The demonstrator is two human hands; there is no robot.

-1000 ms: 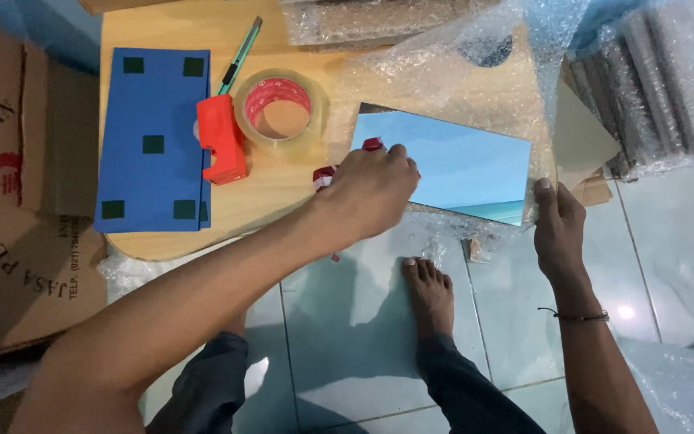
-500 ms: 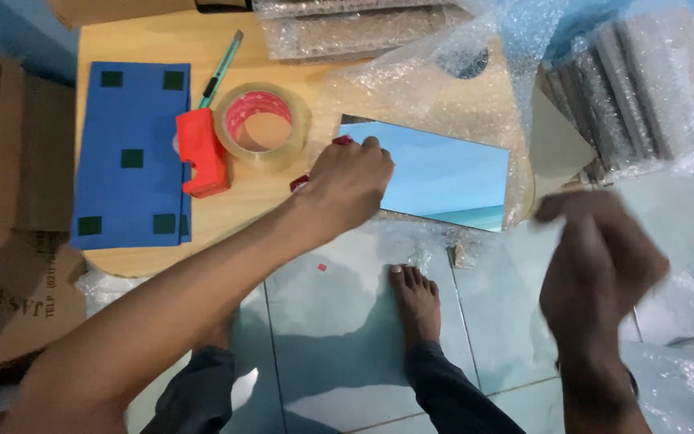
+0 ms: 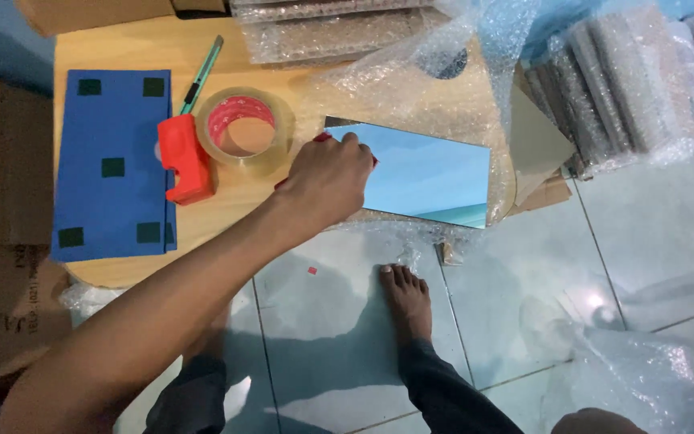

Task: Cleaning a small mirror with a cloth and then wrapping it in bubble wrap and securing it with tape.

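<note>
My left hand [image 3: 327,183] reaches in from the lower left and rests on the left end of a light blue, mirror-like rectangular panel [image 3: 431,175]. Its fingers are closed round a small red tool [image 3: 322,137], of which only bits show. The panel lies on bubble wrap [image 3: 411,88] spread over a low wooden table [image 3: 122,48]. At the bottom edge, beside loose bubble wrap [image 3: 652,370] on the floor, only a sliver of what seems to be my right hand [image 3: 596,422] shows.
On the table lie a blue board [image 3: 114,165] with dark squares, a red tape dispenser [image 3: 185,157] with a clear tape roll [image 3: 242,128], and a green cutter [image 3: 202,74]. Wrapped bundles [image 3: 636,80] stack at right, cardboard boxes [image 3: 2,209] at left. My bare foot [image 3: 407,297] rests on tiles.
My right hand has left the panel's right corner and swung down to the bottom edge of view. My left hand has stayed on the panel's left end.
</note>
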